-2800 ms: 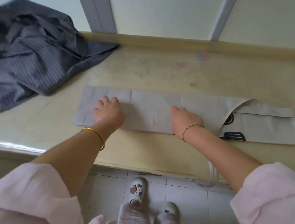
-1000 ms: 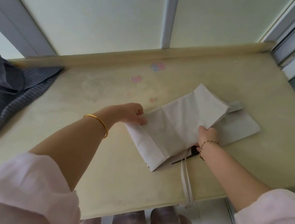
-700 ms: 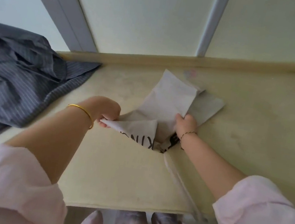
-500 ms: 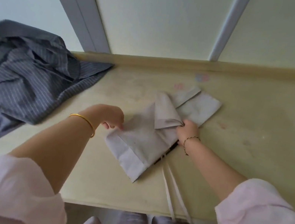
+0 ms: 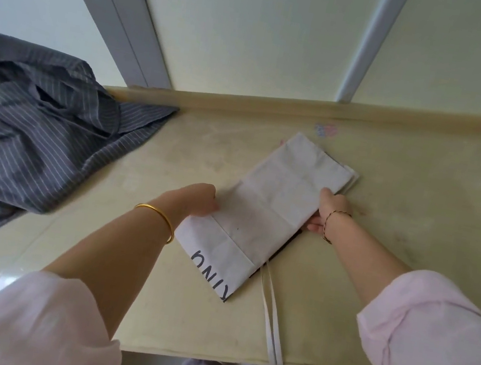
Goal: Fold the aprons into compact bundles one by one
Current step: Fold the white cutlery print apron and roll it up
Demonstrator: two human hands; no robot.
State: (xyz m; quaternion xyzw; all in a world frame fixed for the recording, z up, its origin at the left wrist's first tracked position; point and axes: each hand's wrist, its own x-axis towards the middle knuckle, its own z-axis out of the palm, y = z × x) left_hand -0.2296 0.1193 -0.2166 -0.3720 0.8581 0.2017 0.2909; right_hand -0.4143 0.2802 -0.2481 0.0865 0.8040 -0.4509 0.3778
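- The light grey apron lies folded into a narrow slanted strip at the middle of the counter, its ties trailing over the near edge.
- Left hand meets the strip's left long edge; its fingertips are hidden under the cloth, so grip cannot be confirmed.
- Right hand holds the right long edge, fingers on top, thumb below.
- Recommended: square the edges, tuck the ties inside, then fold end to end and press flat.
- A striped dark apron lies crumpled at far left, unfolded.
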